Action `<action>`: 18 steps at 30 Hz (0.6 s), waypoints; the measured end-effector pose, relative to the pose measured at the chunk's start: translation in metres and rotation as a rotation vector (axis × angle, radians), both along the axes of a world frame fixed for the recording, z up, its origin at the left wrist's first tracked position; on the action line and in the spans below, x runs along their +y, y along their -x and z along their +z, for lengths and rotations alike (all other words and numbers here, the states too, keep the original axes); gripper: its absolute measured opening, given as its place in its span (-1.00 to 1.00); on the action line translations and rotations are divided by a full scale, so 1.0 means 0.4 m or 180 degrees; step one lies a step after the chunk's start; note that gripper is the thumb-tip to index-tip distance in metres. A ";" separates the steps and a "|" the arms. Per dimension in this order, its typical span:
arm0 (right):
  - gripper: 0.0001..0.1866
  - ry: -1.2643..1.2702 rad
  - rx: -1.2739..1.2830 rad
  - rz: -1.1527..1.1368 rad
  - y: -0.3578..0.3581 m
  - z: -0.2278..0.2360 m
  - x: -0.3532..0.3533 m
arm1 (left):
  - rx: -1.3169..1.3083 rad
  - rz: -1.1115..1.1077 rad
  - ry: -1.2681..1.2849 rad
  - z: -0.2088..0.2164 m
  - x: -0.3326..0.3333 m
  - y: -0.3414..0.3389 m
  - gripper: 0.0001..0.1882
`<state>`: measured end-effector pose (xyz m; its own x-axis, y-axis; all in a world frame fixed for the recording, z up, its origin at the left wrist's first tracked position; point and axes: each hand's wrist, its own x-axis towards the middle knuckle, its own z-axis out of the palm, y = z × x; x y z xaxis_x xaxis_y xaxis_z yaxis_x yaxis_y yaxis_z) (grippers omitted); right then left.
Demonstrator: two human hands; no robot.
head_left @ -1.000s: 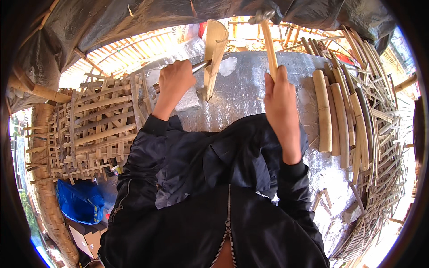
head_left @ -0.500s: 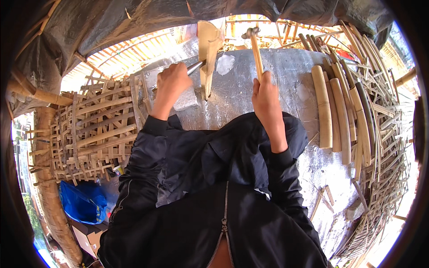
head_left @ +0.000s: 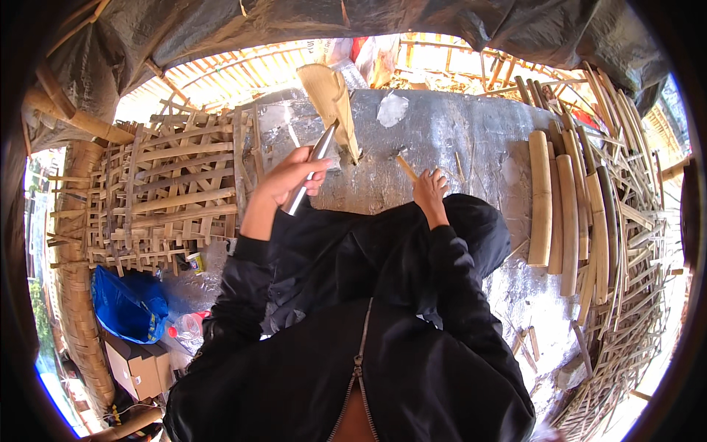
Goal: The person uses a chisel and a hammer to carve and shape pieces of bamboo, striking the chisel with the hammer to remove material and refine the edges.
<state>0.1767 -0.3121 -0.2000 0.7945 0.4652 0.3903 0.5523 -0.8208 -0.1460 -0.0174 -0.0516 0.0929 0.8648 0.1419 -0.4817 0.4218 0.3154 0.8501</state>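
Bamboo piece (head_left: 333, 103) stood at upper centre on the grey table (head_left: 456, 132), the left hand (head_left: 291, 177) gripping a metal blade (head_left: 313, 166) against it, right hand (head_left: 429, 190) closed around a wooden handle (head_left: 406, 167).

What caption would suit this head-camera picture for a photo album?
Left hand grips a metal blade set against an upright bamboo piece; right hand holds a wooden handle low over the grey table.

Left hand (head_left: 289, 179) raised, fingers (head_left: 313, 179) curled shut around a grip, forearm angled up from the black sleeve; right hand (head_left: 429, 190) lower — fingers closed, wrist bent slightly forward.
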 end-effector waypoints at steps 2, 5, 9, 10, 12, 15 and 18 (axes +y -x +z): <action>-0.58 -0.0753 0.1681 0.0549 0.027 0.163 0.055 | -0.0307 0.0290 0.0140 -0.001 -0.035 -0.007 -0.81; -0.48 -0.2326 0.4150 0.1494 0.141 0.439 0.085 | -0.0601 0.0534 -0.0684 -0.051 -0.107 -0.076 -0.75; -0.46 -0.3671 0.4632 0.1544 0.241 0.610 0.067 | -0.1378 0.0831 -0.0405 -0.125 -0.283 -0.154 -0.58; -0.46 -0.3883 0.5183 0.1401 0.258 0.681 0.040 | -0.1535 0.0720 -0.0376 -0.115 -0.298 -0.147 -0.58; -0.50 -0.2957 0.5663 0.1344 0.213 0.691 -0.045 | -0.1483 0.0120 -0.1721 -0.094 -0.315 -0.116 -0.63; -0.59 -0.2756 0.5475 0.0860 0.224 0.678 -0.093 | -0.2246 -0.0144 -0.2391 -0.155 -0.329 -0.091 -0.71; -0.62 -0.3175 0.5113 0.0473 0.221 0.626 -0.147 | -0.2331 -0.0202 -0.2277 -0.179 -0.326 -0.043 -0.74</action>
<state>0.0882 -0.3708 0.0503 0.6092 0.6574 -0.4435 -0.5220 -0.0887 -0.8483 -0.0004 -0.1820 0.0215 0.9285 0.1325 0.3468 -0.2780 -0.3713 0.8860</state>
